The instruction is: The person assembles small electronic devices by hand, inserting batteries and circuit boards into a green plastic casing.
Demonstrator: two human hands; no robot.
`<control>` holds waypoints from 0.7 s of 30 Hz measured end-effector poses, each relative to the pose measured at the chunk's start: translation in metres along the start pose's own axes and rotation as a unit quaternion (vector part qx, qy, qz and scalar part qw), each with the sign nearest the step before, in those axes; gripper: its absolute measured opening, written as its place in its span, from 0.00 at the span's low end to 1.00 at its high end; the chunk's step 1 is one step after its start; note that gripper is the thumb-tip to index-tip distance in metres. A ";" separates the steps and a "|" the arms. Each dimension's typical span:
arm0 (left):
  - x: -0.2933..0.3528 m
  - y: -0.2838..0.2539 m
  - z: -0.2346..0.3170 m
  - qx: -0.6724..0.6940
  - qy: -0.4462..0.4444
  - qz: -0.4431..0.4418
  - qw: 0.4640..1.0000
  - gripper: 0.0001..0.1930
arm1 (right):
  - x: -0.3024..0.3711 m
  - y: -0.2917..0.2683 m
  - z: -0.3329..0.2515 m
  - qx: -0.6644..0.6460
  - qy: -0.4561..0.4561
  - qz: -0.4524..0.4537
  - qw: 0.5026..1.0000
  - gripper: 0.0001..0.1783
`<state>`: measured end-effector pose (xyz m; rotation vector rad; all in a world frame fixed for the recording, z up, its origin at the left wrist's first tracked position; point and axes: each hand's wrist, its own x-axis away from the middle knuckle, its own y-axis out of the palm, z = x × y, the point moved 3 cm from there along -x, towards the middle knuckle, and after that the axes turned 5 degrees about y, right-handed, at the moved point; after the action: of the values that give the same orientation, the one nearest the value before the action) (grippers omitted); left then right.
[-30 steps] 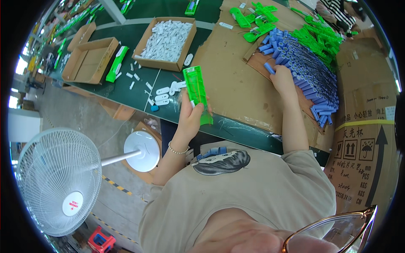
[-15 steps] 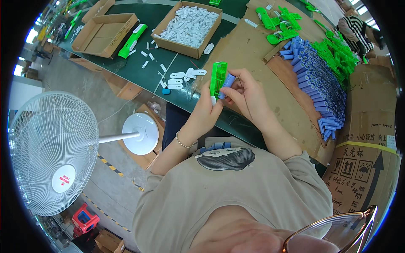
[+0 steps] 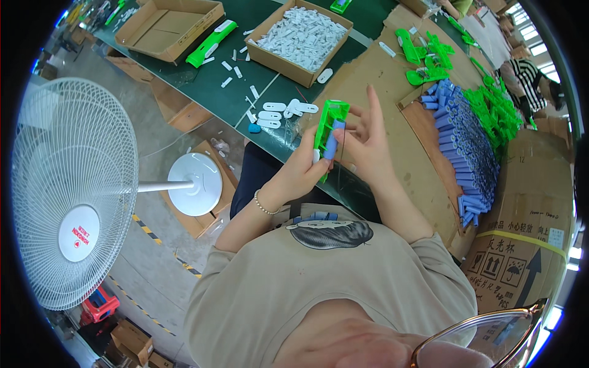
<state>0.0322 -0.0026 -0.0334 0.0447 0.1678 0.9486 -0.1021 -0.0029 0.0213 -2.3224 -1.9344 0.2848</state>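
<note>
1. Head view: green plastic housing [image 3: 327,126] is gripped upright by left hand [image 3: 302,175], above the table edge.
2. Blue cylindrical cell [image 3: 332,140] is pinched by right hand [image 3: 363,147] against housing (partly seated).
3. Risk: cell could slip if misaligned.

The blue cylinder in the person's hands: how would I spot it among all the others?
Start at the green table. Both hands meet over its near edge around a green plastic shell. The blue cylinder lies against that shell, unlike the blue pile on cardboard to the right.
</note>
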 end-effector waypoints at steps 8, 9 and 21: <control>0.014 -0.019 -0.001 0.103 0.028 0.054 0.993 0.20 | -0.028 0.028 0.002 -0.203 0.218 -0.241 0.924 0.21; 0.018 -0.023 -0.001 0.120 0.032 0.082 0.989 0.19 | -0.039 0.034 -0.006 -0.176 0.197 -0.318 0.911 0.22; 0.033 -0.059 -0.003 0.239 -0.040 0.194 0.951 0.15 | -0.276 0.092 0.053 0.460 -0.163 -0.116 0.865 0.12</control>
<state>0.0977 -0.0103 -0.0465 0.5798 0.3194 1.2788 -0.0727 -0.2929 -0.0281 -1.4514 -1.6018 1.3036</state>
